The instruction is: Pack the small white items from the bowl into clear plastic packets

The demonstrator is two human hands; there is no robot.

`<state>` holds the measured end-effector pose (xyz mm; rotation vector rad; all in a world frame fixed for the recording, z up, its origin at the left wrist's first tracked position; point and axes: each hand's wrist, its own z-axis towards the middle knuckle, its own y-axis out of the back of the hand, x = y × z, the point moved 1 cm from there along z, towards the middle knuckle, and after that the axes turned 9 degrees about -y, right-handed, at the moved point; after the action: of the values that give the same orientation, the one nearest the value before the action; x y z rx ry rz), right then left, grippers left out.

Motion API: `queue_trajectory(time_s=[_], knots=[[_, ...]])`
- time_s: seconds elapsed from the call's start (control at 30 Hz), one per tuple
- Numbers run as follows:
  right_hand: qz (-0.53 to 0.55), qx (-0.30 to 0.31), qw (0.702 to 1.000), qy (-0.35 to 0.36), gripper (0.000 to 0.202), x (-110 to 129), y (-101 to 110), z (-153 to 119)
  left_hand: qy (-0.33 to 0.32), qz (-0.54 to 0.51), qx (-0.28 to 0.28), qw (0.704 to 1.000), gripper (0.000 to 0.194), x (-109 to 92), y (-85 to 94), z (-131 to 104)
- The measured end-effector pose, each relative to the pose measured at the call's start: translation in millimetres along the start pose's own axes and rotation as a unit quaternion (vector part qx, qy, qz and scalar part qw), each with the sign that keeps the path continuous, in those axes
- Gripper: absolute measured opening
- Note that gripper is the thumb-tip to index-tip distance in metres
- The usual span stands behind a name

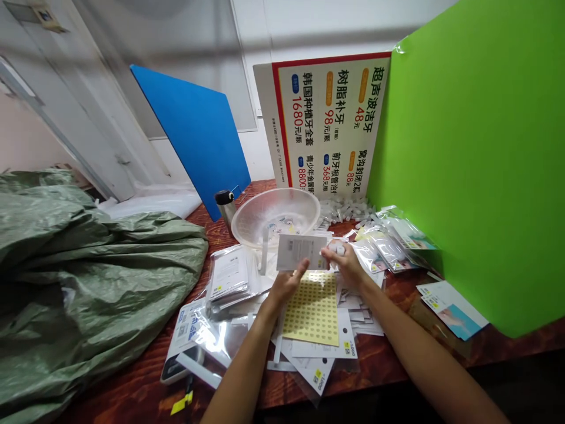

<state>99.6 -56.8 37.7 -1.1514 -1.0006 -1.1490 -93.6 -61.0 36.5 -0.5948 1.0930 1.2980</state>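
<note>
head view, going from the biggest things down: a crumpled green woven sack point(79, 282) fills the left of the frame, a bright green board point(481, 159) stands across the right, a blue board point(194, 135) leans at upper centre-left, and a printed price sign point(329, 121) stands upright between them. below the sign a clear plastic bowl point(276, 217) sits on the red-brown table point(388, 359), with a heap of small white pieces point(346, 209) just to its right and stacks of clear packets point(232, 277) to its lower left. a yellow sticker sheet point(314, 306) lies flat at centre, just under both hands. the small white card point(302, 252) is held up at mid-frame, in front of the bowl. the left hand point(285, 285) pinches its lower edge between thumb and fingers; the right hand point(346, 265) is closed around its right edge, and seems to hold a small white piece too, though that is too small to be sure. to do this well, i judge the card should stay level and gripped by the edges only, close above the sticker sheet, so nothing creases or slides.
</note>
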Motion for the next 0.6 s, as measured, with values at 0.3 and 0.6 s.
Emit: queue_trajectory(time_s=[0.3, 0.6], knots=[[0.084, 0.009, 0.995, -0.046, 0.039, 7, 11, 5, 0.07, -0.262, -0.083, 0.959, 0.054, -4, 21.4, 10], [-0.237, 0.012, 0.966, 0.102, 0.022, 6, 20, 7, 0.194, -0.198, 0.221, 0.935, 0.045, -5, 11.0, -6]])
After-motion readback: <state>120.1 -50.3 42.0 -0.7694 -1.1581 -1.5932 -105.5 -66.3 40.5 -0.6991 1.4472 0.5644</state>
